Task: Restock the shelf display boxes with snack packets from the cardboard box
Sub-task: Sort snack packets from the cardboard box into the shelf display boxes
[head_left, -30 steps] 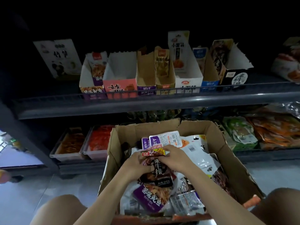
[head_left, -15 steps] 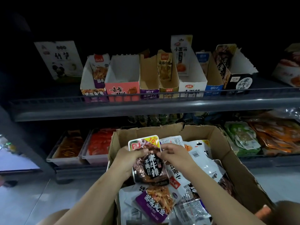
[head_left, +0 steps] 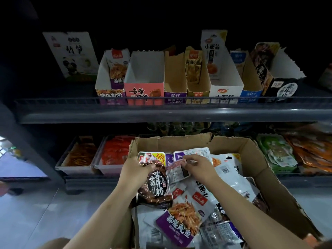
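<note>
We count seven display boxes (head_left: 145,85) on the upper shelf (head_left: 161,115), one cardboard box (head_left: 255,159) at lower centre, two trays (head_left: 79,168) at lower left, and two hands (head_left: 199,168).

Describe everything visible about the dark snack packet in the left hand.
The dark packet is a glossy brown-black foil pouch with large white characters on a dark round panel and a yellow "10%" corner at its top. It stands roughly upright, slightly crumpled, over the other packets at the left side of the cardboard box. The left hand grips its upper left part.
</note>
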